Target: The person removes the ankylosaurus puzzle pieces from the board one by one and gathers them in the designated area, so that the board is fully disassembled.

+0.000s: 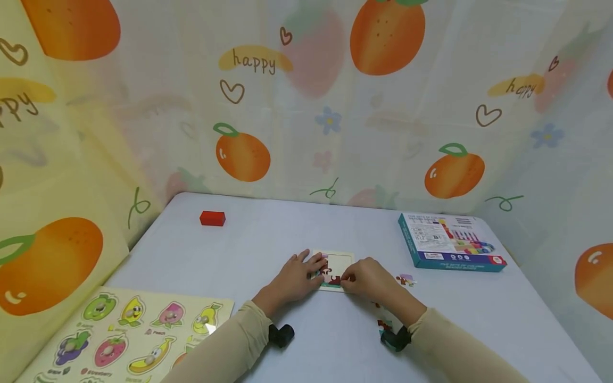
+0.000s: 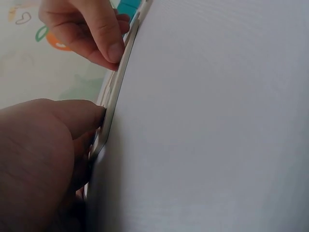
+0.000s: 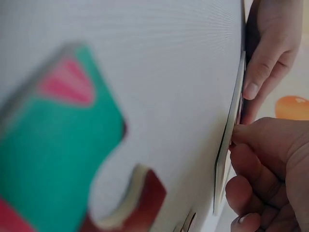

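A small framed puzzle board [image 1: 344, 259] lies on the table, with dark red and green pieces [image 1: 334, 280] in its left and lower parts. My left hand [image 1: 298, 276] rests with spread fingers on the board's left side. At its lower right, my right hand [image 1: 371, 279] has thumb and index finger together at a piece, mostly hidden by the fingers. In the right wrist view, the right hand's fingertips [image 3: 234, 135] meet at the board's edge [image 3: 222, 164]. The left wrist view shows the left thumb against the frame [image 2: 116, 89].
Loose puzzle pieces lie right of the board [image 1: 406, 280] and near the right wrist [image 1: 384, 325]; a green one [image 3: 53, 150] looms close in the right wrist view. A red block [image 1: 212, 218] sits back left, a fruit board [image 1: 155, 304] front left, a flat box [image 1: 450, 242] back right.
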The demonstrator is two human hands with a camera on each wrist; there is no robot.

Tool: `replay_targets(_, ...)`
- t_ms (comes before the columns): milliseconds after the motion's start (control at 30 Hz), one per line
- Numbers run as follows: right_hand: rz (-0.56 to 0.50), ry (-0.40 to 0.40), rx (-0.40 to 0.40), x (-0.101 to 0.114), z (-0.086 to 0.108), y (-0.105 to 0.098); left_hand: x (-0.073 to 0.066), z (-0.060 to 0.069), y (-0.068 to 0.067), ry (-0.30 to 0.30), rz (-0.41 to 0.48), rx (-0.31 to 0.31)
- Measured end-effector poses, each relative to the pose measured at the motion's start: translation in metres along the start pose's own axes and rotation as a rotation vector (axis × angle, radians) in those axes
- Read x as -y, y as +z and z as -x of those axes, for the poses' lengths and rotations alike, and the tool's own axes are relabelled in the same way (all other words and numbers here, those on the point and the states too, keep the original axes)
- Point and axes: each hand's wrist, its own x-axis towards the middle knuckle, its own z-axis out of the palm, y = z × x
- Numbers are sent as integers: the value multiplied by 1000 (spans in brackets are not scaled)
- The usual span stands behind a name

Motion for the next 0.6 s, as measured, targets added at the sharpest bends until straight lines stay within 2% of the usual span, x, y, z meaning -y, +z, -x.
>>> replay_targets(167, 38, -47, -17, -1, -1, -1, 0, 0, 1, -8, 0, -6)
replay_targets(600, 39, -12, -20, 5, -3, -11, -2, 2, -1, -16, 20, -4)
